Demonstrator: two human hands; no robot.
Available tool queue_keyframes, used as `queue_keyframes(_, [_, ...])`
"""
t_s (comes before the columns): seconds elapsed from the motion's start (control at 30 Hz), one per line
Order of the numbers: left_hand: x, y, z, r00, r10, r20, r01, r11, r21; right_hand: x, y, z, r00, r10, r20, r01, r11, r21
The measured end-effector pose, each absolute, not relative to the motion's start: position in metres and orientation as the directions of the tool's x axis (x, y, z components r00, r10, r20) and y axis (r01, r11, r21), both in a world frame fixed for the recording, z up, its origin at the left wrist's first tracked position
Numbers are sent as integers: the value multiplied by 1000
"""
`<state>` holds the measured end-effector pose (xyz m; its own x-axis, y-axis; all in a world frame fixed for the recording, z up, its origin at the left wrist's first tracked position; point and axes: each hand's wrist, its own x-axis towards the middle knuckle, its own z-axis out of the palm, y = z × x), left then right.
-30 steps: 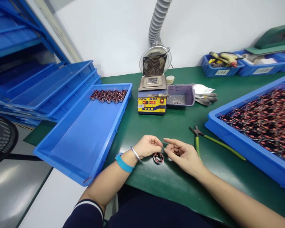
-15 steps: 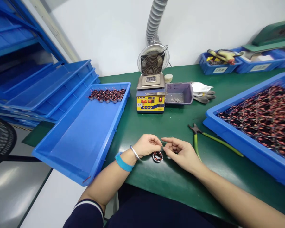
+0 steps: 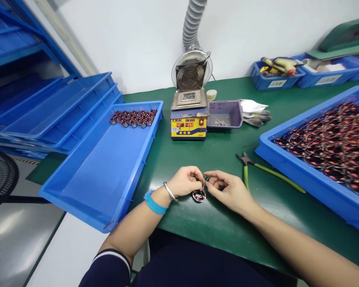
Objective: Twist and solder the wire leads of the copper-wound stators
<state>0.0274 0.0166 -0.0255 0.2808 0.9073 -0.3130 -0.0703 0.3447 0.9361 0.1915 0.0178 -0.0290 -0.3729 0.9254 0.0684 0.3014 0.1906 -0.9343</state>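
A small round copper-wound coil (image 3: 199,195) with a shiny rim is near the front of the green table. Just above and left of it, my left hand (image 3: 187,180) is closed, thumb and forefinger pinched at the coil's thin wire leads (image 3: 205,178). From the other side my right hand (image 3: 227,187) meets them, its thumb and forefinger closed on the leads too. The fingertips partly hide the wires. To the right of my right hand lie cutting pliers (image 3: 246,161) with green handles, jaws spread.
A blue tray (image 3: 101,167) with several coils at its far end stands left; another blue tray (image 3: 263,147), full of coils, stands right. Behind my hands is a yellow-fronted solder pot (image 3: 188,128), beside a grey bin (image 3: 236,115) and gloves (image 3: 259,118). Small tool boxes (image 3: 263,81) line the wall.
My right fingers have closed in on the wire leads, nearer my left fingertips. The coil has tilted slightly. The whole view has shifted a little.
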Motion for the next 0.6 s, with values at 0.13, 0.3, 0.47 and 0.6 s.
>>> queue_keyframes(0.13, [27, 15, -23, 328, 884, -332, -20, 358, 934, 193, 19, -28, -412, 908, 75, 318, 220, -922])
queue_keyframes(0.3, [27, 18, -22, 216, 912, -347, -13, 358, 933, 197, 19, -30, -425, 899, 105, 313, 255, -915])
queue_keyframes(0.47, [26, 19, -25, 144, 934, -326, -23, 332, 943, 197, 19, -31, -420, 899, 123, 320, 273, -907])
queue_keyframes(0.6, [27, 18, -22, 128, 922, -366, -37, 373, 927, 198, 19, -30, -402, 909, 111, 338, 259, -905])
